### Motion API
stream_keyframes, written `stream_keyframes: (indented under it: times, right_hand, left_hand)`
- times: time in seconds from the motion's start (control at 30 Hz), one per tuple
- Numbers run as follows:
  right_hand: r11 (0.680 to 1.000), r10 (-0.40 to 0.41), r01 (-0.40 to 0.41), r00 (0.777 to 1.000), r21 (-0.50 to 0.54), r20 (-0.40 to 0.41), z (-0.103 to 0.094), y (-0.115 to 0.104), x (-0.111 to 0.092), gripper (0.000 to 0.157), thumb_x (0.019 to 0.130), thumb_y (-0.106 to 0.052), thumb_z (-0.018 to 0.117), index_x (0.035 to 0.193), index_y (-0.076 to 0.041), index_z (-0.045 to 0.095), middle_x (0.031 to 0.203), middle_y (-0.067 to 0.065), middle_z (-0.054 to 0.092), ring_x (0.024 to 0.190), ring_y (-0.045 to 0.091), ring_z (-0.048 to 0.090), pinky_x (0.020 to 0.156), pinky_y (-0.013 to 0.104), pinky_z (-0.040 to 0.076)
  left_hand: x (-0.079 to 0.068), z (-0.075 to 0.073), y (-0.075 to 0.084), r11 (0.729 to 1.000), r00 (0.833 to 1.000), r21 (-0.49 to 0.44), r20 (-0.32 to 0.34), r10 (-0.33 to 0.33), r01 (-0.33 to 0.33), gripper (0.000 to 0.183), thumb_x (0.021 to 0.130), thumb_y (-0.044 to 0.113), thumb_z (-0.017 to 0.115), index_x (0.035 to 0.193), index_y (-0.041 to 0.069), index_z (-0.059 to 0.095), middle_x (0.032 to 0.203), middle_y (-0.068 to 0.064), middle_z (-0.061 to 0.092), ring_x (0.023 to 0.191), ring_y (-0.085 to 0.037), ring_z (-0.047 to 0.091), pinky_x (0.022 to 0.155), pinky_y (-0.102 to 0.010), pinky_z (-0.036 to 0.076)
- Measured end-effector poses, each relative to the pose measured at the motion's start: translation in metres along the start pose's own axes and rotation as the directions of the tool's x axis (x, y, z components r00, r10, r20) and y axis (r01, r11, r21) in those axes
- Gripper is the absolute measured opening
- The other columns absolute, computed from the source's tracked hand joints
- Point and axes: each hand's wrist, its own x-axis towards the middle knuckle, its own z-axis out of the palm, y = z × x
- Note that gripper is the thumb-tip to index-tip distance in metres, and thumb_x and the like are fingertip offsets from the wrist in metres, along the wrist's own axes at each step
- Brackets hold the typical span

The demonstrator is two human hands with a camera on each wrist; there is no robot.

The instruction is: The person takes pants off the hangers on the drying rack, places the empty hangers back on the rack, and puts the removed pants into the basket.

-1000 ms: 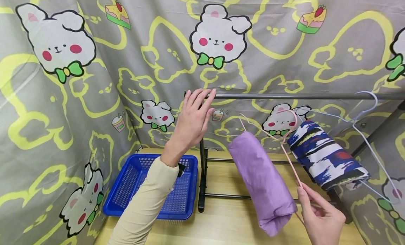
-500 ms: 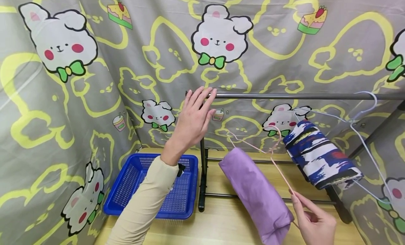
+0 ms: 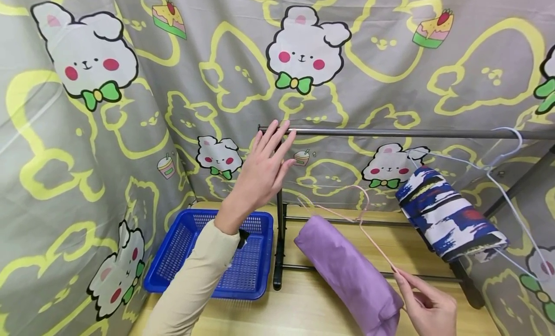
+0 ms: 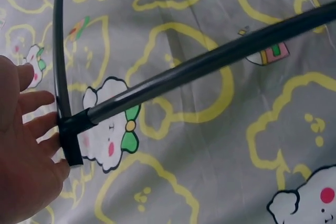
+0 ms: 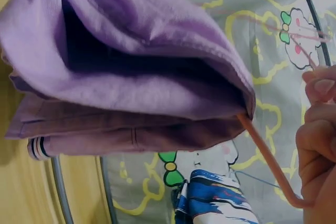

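Item 1: R. hand (image 3: 427,300), near right. Thumb & index together, pinching slanted arm of pink hanger (image 5: 268,158) close to its right end; other fingers curled.

Item 2: pink hanger, x1, centre-right, below rail level. Hook free, apart from rail; tilted, hook end far, held end near.

Item 3: purple cloth (image 3: 347,273), x1, folded over lower bar of pink hanger, just left of R. hand; near end cut off by bottom edge of head view. R. wrist view: layers hang w/ open fold; striped trim (image 5: 39,148) at one edge.

Item 4: L. hand (image 3: 262,172), centre, at left end of rail (image 3: 390,132). Fingers extended, slightly apart, gripping nothing; whether fingertips touch rail, can't tell. Pale sleeve (image 3: 195,273) on that arm.

Item 5: rack, dk. metal; rail across far side, legs & low bars on wood surface (image 3: 312,307).

Item 6: lt. blue hanger (image 3: 520,139), far right, hooked on rail; carries patterned cloth (image 3: 451,215), blue/white/blk w/ red patch.

Item 7: blue basket (image 3: 238,293), perforated, left of rack, partly behind L. forearm.

Item 8: grey curtain (image 3: 247,18), yellow outlines & rabbit faces, far side & left.
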Motion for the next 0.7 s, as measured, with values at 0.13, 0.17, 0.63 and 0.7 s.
stream_keyframes:
  times: [0.13,0.17,0.63,0.7]
  right_hand:
    - [0.998,-0.043,0.041,0.998,0.041,0.047,-0.001,0.004,0.001,0.026,0.073,0.031,0.070,0.093,0.016,0.075,0.085,-0.002,0.077,0.036,-0.003,0.042,0.033,0.010,0.023]
    - [0.997,-0.054,0.051,0.997,0.055,0.058,-0.001,0.006,0.002,0.025,0.073,0.031,0.069,0.093,0.017,0.074,0.087,0.000,0.077,0.036,-0.002,0.043,0.033,0.010,0.024]
    - [0.984,-0.139,0.119,0.979,0.134,0.147,-0.009,0.010,0.022,0.017,0.077,0.029,0.069,0.092,0.020,0.073,0.095,0.011,0.078,0.075,0.000,0.071,0.058,0.010,0.052]
    - [0.986,-0.138,0.121,0.979,0.113,0.150,-0.012,0.007,0.024,0.015,0.079,0.027,0.070,0.091,0.019,0.073,0.093,0.007,0.078,0.066,-0.003,0.067,0.051,0.008,0.047]
  left_hand:
    - [-0.011,-0.002,-0.004,0.999,1.000,-0.024,-0.009,0.026,-0.027,0.057,0.108,0.024,0.049,0.160,0.006,0.033,0.171,-0.009,0.015,0.158,-0.027,0.006,0.125,-0.051,0.005]
    - [-0.013,-0.003,-0.005,0.999,0.999,-0.027,-0.012,0.034,-0.035,0.057,0.108,0.023,0.049,0.160,0.006,0.034,0.171,-0.010,0.015,0.158,-0.028,0.007,0.125,-0.051,0.005]
    - [-0.049,-0.001,-0.017,0.994,1.000,-0.102,-0.003,0.028,-0.029,0.057,0.108,0.025,0.047,0.160,0.004,0.034,0.170,-0.012,0.019,0.157,-0.028,0.008,0.125,-0.052,0.007]
    - [-0.054,-0.001,-0.019,0.994,1.000,-0.112,0.000,0.014,-0.014,0.057,0.107,0.022,0.049,0.159,0.004,0.035,0.170,-0.012,0.019,0.158,-0.027,0.007,0.125,-0.052,0.007]
